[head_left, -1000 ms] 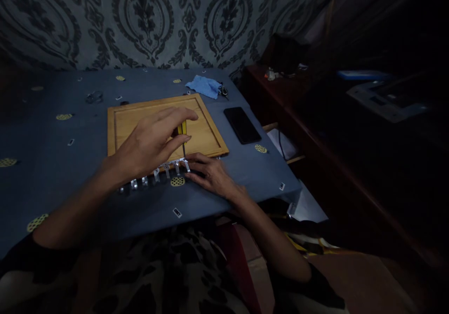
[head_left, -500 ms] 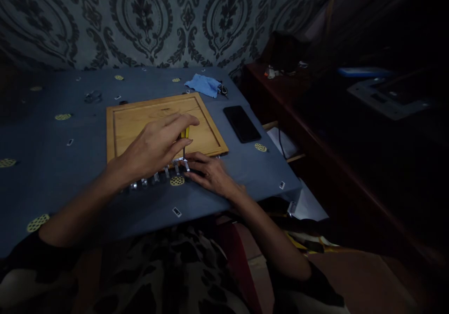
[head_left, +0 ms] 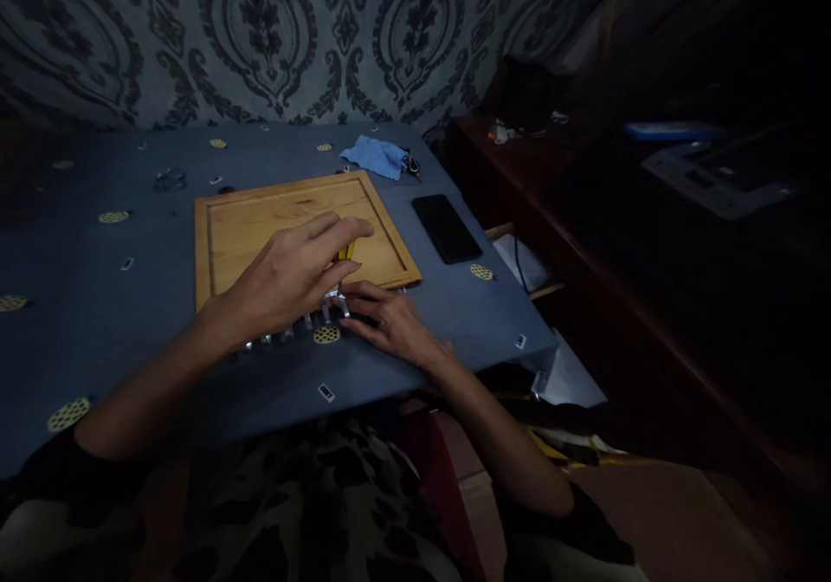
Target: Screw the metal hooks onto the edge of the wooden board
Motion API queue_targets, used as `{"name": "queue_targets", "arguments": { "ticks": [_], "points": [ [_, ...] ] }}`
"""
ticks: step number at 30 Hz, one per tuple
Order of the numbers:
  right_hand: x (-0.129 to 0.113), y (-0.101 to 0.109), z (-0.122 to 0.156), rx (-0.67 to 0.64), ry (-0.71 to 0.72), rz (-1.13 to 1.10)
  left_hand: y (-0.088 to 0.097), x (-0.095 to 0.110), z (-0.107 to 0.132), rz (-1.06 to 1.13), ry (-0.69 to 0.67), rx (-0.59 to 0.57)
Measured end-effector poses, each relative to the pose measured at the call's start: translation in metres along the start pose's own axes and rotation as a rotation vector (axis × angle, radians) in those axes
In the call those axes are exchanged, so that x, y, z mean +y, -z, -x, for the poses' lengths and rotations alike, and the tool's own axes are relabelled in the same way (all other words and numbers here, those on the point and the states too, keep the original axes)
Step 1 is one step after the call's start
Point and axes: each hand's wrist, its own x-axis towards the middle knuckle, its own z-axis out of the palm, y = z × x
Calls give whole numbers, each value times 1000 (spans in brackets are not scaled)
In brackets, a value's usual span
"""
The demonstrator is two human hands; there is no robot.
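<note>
My left hand is closed around the yellow-and-black handle of a screwdriver, held upright with its tip down at the near edge of a framed wooden board. Under the tip lies the right end of a silver hook rack, whose several metal hooks jut toward me along that edge. My right hand pinches this end of the rack between thumb and fingers. The left hand and forearm cover part of the board and some of the hooks.
A black phone lies right of the board. Behind it are a blue cloth and scissors, partly covered. A small clear object sits at the back left. An open drawer juts beside the table's right edge.
The left hand has turned slightly around the screwdriver handle, its fingertips shifting a little right and down. The right hand stays put on the rack.
</note>
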Motion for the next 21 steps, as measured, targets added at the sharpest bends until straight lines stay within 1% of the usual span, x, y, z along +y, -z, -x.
{"name": "queue_targets", "arguments": {
  "ticks": [4,10,14,18,21],
  "points": [
    [0,0,0,9,-7,2,-2,0,0,-6,14,13],
    [-1,1,0,-13,-20,-1,-3,-1,1,-16,12,24],
    [0,0,0,-7,-10,-12,2,-3,-1,2,-15,-15],
    [2,-1,0,1,-8,5,7,-7,-2,63,-85,-54],
    [2,-1,1,-6,-8,14,9,-10,-2,95,-108,-94]
  ]
}}
